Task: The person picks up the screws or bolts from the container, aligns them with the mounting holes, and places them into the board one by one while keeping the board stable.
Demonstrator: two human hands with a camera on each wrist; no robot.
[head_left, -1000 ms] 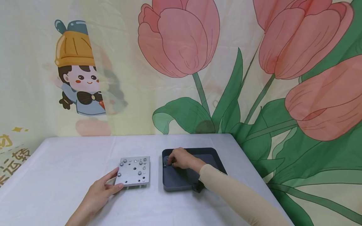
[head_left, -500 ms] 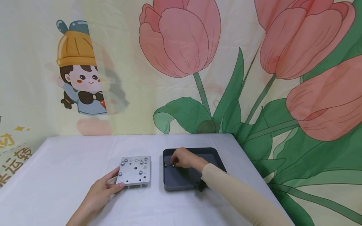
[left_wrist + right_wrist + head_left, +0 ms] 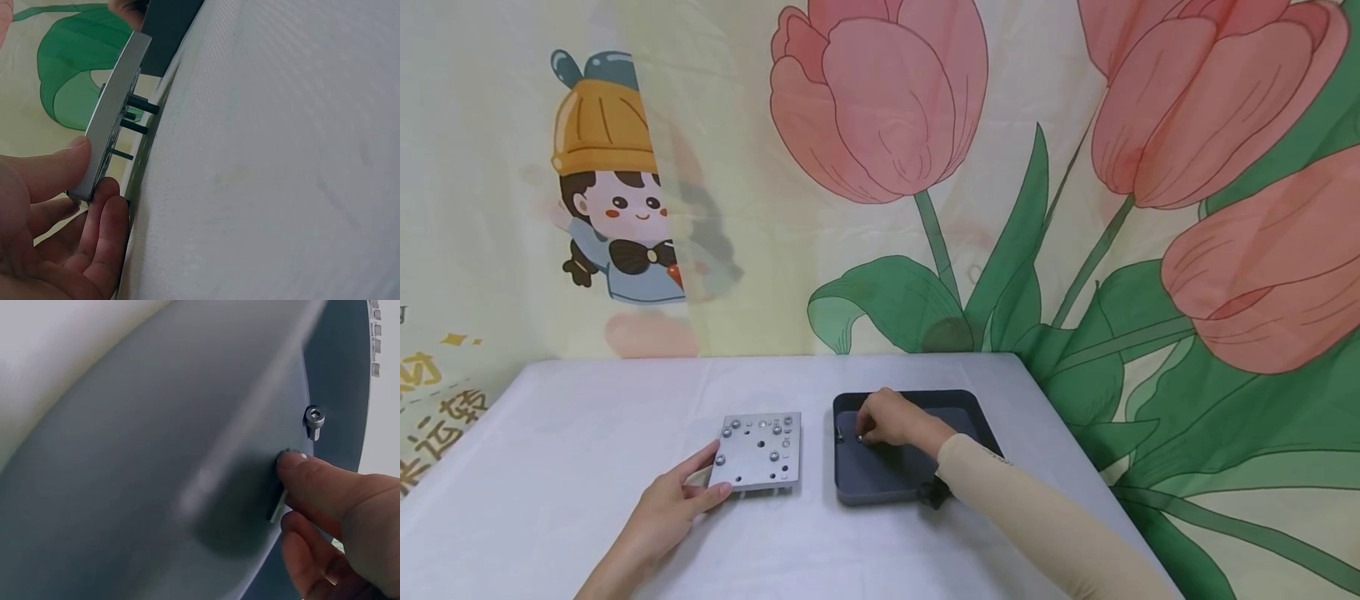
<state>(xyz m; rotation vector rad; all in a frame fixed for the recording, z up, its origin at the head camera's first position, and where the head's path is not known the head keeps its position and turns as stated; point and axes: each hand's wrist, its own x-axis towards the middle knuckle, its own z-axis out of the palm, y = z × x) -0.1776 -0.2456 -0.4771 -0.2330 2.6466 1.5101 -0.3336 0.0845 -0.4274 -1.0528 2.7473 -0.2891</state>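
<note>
My left hand point(image 3: 666, 500) grips the near left corner of a square silver metal plate point(image 3: 748, 457), thumb on top and fingers beneath. Several socket-head screws sit in the plate's holes, and their shanks point(image 3: 142, 105) stick out underneath in the left wrist view. Inside the dark grey tray point(image 3: 876, 487), my right hand point(image 3: 895, 418) pinches a small screw point(image 3: 278, 507) between thumb and finger, close to the tray floor. Its head is mostly hidden by the fingertips. Another socket-head screw point(image 3: 315, 417) lies by the tray's left wall.
A white cloth covers the table point(image 3: 587, 442). The tray stands to the right of the plate, with a narrow strip of cloth between them. A black device point(image 3: 935, 493) under the right wrist overhangs the tray's front rim. A printed curtain point(image 3: 737, 208) hangs behind.
My right hand has shifted slightly right, away from the tray's left wall, and a screw now shows at its fingertips. The left hand still holds the plate in place.
</note>
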